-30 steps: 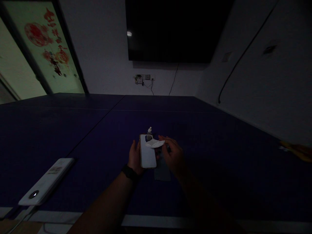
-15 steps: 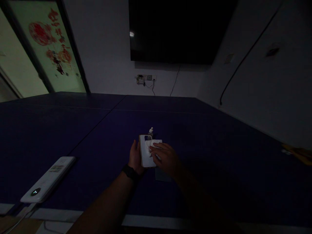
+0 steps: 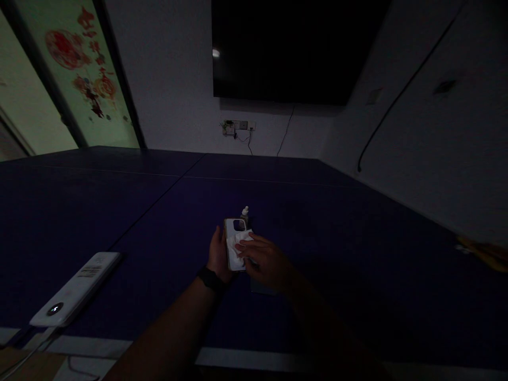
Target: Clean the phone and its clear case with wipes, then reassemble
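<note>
My left hand (image 3: 218, 256) is closed around the left side of a white phone case (image 3: 232, 228) with a large camera cutout at its top. Against the face of the case, my right hand (image 3: 266, 259) presses a crumpled white tissue (image 3: 243, 238) under its fingers. Just beyond the case stands a small dropper bottle (image 3: 245, 212) with a white cap, its lower part partly hidden by the case. Below my right hand a dark flat rectangular object (image 3: 262, 288) lies on the table, partly covered; its kind is too dim to make out.
The dark blue table (image 3: 159, 296) has a white front edge. A white power bank (image 3: 75, 291) with a lit display and a cable lies at the left. At the far right is a yellowish item (image 3: 484, 251). A large screen (image 3: 293, 50) hangs on the wall above several sockets (image 3: 240, 126).
My right hand has moved the tissue down and slightly left across the case. The left hand keeps its hold on the case. The view has shifted slightly.
</note>
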The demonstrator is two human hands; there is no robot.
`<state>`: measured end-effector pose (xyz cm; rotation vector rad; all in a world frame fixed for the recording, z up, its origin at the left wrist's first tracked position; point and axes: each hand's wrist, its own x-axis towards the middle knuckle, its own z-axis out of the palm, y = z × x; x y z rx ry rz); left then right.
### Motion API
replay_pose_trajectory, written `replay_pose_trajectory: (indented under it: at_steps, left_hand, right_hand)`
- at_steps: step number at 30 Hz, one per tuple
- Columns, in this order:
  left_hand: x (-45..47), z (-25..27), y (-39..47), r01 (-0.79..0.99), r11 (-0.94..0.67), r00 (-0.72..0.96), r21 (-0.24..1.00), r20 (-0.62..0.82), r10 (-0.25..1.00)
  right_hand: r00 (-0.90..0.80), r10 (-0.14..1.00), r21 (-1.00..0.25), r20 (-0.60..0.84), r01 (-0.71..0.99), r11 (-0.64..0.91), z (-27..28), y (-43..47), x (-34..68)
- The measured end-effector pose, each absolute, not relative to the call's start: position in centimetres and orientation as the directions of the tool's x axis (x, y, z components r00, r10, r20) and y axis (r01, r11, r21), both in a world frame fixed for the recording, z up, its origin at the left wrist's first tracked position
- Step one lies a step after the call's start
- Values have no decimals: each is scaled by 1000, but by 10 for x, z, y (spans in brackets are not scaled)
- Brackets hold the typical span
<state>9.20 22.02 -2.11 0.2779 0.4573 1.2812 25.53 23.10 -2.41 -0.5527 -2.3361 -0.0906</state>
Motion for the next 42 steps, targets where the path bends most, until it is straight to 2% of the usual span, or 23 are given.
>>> replay_pose_trajectory:
  at_steps: [4,8,13,17,20,26,29,33,35,37,39,42]
  left_hand:
    - [91,-22,221,-856,266,231,443,-133,964]
    - [91,-21,220,-853,279,245,441,-135,960]
    - [91,-20,221,-835,299,255,462,-157,954]
    - [89,-22,222,-855,287,240,432,-161,957]
    - [87,-24,222,-857,278,238,435,-144,960]
    - [88,-25,222,-870,278,230,407,-164,959]
    - [88,-27,222,-871,269,237,411,-129,963]
    - [86,-32,226,-869,272,256,414,-95,962]
    - [84,-35,229,-864,280,265,419,-94,960]
    - [83,-35,229,-856,282,266,433,-99,959]
    - [83,-33,227,-854,282,265,438,-100,959]
    - [84,-27,223,-845,304,300,440,-80,950]
  right_hand:
    - [-578,417,-106,702,495,863,-25,232,256]
    - [-610,409,-116,678,461,880,-27,234,255]
    - [-481,482,-216,732,508,834,-25,226,250]
    - [-628,428,-230,650,375,898,-21,211,242]
    - [-669,385,-260,636,284,923,-18,208,241]
    - [-647,408,-198,644,375,906,-19,213,243]
    - [-679,381,-229,628,306,924,-20,215,245]
    - [-624,431,-243,652,366,898,-22,218,245]
    - [-650,418,-243,635,346,906,-24,217,243]
    - [-674,412,-291,613,292,911,-25,217,241]
    - [-602,509,-417,615,299,858,-25,219,243]
    - [-239,767,-683,596,352,640,-23,228,252]
